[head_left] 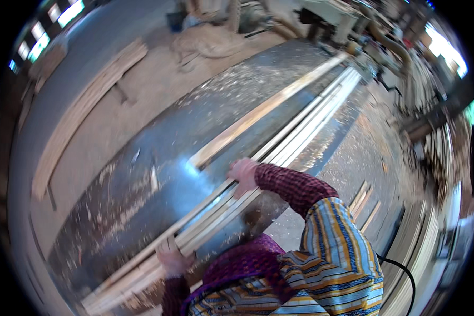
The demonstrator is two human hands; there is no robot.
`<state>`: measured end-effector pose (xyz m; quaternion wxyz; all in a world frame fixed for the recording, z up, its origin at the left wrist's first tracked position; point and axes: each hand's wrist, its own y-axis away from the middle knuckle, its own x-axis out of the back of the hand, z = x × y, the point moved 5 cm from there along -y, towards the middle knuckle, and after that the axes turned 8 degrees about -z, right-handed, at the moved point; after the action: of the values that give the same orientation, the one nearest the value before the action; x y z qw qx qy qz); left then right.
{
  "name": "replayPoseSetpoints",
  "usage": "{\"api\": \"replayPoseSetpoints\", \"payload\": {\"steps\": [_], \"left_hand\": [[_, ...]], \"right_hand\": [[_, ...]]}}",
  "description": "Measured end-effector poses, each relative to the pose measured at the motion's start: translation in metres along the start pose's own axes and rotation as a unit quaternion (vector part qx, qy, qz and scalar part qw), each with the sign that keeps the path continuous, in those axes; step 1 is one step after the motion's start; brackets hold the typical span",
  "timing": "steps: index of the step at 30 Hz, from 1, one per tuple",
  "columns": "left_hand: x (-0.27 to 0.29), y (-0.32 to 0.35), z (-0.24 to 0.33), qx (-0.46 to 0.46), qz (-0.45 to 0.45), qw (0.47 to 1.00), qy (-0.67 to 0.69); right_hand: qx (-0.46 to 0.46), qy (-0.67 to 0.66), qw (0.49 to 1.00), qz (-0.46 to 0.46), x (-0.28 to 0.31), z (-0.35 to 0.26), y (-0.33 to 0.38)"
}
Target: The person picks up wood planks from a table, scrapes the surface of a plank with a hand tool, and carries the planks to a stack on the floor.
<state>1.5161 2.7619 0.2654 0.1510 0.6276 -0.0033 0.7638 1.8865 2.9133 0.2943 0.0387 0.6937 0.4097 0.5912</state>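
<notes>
Several long, pale wooden strips (306,124) lie side by side, running across a dark metal tabletop (168,142) from lower left to upper right. My left hand (172,256) is closed over the strips near their lower-left part. Farther along, my right hand (243,175) reaches across the same strips and grips them from above, its fingers at their far edge. Motion blur softens both hands. One separate wooden board (263,111) lies beyond the strips, roughly parallel to them and apart from my hands.
Wood shavings and chips litter the tabletop. A long stack of timber (89,108) rests on supports at the left. Short wood pieces (361,200) lie to the right, near stacked boards (413,237). Machinery and a flexible hose (395,45) stand at the far end. A black cable (408,274) hangs at my right.
</notes>
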Motion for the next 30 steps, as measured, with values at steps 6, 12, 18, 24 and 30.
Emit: {"api": "replayPoseSetpoints", "payload": {"steps": [6,12,18,24,30], "left_hand": [[0.01,0.017,0.035,-0.083,0.203,0.97,-0.108],[0.006,0.007,0.035,-0.12,0.188,0.967,-0.126],[0.046,-0.006,0.062,-0.199,0.104,0.974,-0.014],[0.03,-0.06,-0.014,-0.048,-0.003,0.995,-0.089],[0.033,-0.072,-0.019,-0.025,-0.111,0.984,-0.135]], "right_hand": [[-0.048,-0.021,0.998,-0.036,-0.019,0.007,-0.008],[-0.031,0.022,0.999,0.022,-0.018,0.005,-0.012],[-0.074,-0.154,0.974,-0.147,-0.019,0.012,-0.079],[-0.049,-0.164,0.959,-0.228,-0.011,-0.034,-0.098],[-0.041,-0.09,0.994,-0.039,-0.04,-0.039,-0.127]]}}
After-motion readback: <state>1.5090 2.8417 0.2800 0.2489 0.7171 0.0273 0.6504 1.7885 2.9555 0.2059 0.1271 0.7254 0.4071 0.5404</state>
